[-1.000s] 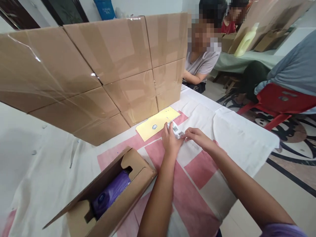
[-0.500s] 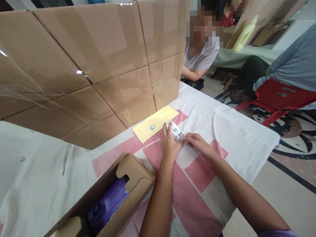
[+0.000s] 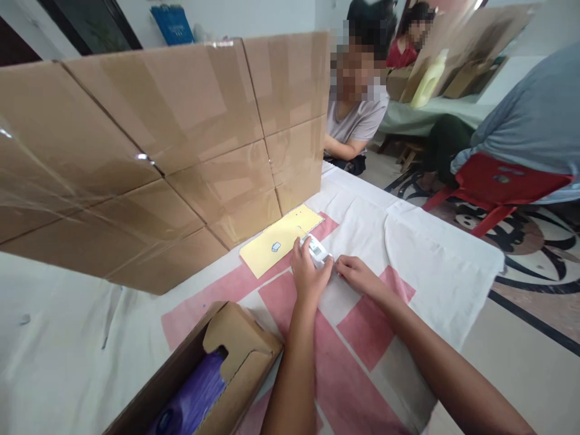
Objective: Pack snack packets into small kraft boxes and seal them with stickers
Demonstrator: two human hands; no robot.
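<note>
Left hand (image 3: 307, 273) grips the white device (image 3: 318, 251) between thumb and fingers; right hand (image 3: 357, 274) curls just beside it, pinching anything? Can't tell!

No legible text; pale lettering on blue bag (image 3: 172, 24) too small to read.

Reaches forward and inward on both sides, bare-armed. Runs the left forearm (image 3: 296, 362) nearly straight up from the lower edge and slants the right forearm (image 3: 428, 347) in from the lower right corner. Grips with the left hand (image 3: 308, 272), showing its back, with the fingers (image 3: 306, 248) bent along one side and the thumb (image 3: 327, 269) set opposite. Curls the right hand (image 3: 356, 275) inward, with the fingertips (image 3: 341, 264) drawn together, just beside the left thumb
</note>
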